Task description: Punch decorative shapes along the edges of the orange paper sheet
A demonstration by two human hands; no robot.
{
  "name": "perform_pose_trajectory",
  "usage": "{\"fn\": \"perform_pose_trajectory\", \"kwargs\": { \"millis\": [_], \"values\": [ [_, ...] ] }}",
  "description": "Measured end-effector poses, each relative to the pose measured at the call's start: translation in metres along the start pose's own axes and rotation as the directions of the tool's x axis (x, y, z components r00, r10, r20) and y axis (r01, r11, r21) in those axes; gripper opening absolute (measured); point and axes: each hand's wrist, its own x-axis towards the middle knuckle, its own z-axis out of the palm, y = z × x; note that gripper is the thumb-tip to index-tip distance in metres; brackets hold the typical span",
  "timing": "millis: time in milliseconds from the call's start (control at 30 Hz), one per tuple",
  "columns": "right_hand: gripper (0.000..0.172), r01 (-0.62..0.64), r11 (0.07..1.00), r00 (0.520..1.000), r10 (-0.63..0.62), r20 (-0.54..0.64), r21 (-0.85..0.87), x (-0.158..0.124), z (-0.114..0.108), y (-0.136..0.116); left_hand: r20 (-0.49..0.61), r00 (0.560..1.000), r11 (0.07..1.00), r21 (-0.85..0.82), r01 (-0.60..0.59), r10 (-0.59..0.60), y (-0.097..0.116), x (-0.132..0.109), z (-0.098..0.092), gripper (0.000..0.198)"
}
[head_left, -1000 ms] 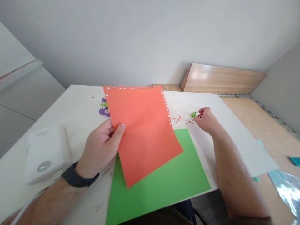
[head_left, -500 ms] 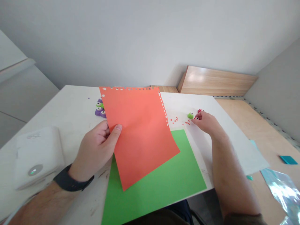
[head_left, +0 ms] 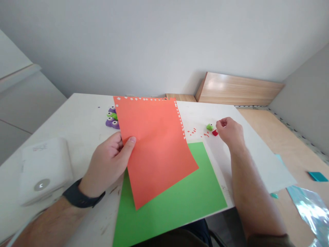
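My left hand (head_left: 110, 163) is closed on the left edge of an orange-red paper sheet (head_left: 156, 144) and holds it tilted above the table; small shapes are punched out along its top and right edges. The sheet partly covers a green paper sheet (head_left: 185, 199) lying flat at the table's near edge. My right hand (head_left: 230, 132) rests on the table to the right with its fingers curled, fingertips on a small red punch (head_left: 215, 132). A small green punch (head_left: 209, 127) sits just left of it, with red paper bits (head_left: 192, 130) scattered nearby.
Purple and green punches (head_left: 112, 118) sit behind the orange sheet at the left. A white box-shaped device (head_left: 45, 169) stands at the near left on the white table (head_left: 82, 116). A wooden board (head_left: 239, 87) leans at the back right. Teal scraps and foil lie on the floor (head_left: 303, 161).
My right hand has brought the red punch down to the table beside the green one. The left hand and orange sheet have barely shifted; the view wobbled slightly.
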Motion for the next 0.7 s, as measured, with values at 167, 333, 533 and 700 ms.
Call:
{"fn": "perform_pose_trajectory", "kwargs": {
  "millis": [167,333,533,700],
  "values": [
    [0.032,0.105,0.981,0.994,-0.097,-0.059,0.165,-0.011,0.006,-0.016,0.052,0.998,0.999,-0.021,-0.032,0.033,0.004,-0.002,0.0,0.029],
    [0.04,0.15,0.924,0.986,-0.115,-0.118,0.352,-0.023,0.019,-0.036,0.031,0.996,0.995,0.039,-0.089,0.088,0.004,-0.004,0.002,0.026],
    [0.04,0.343,0.742,0.913,-0.406,-0.02,0.576,-0.056,0.009,-0.114,0.074,0.991,0.993,0.04,-0.114,0.111,-0.002,-0.005,0.007,0.029],
    [0.026,0.684,0.516,0.63,-0.774,-0.06,0.516,-0.083,-0.011,-0.216,0.093,0.991,0.994,0.037,-0.099,0.096,-0.003,-0.005,0.008,0.024]
  ]
}}
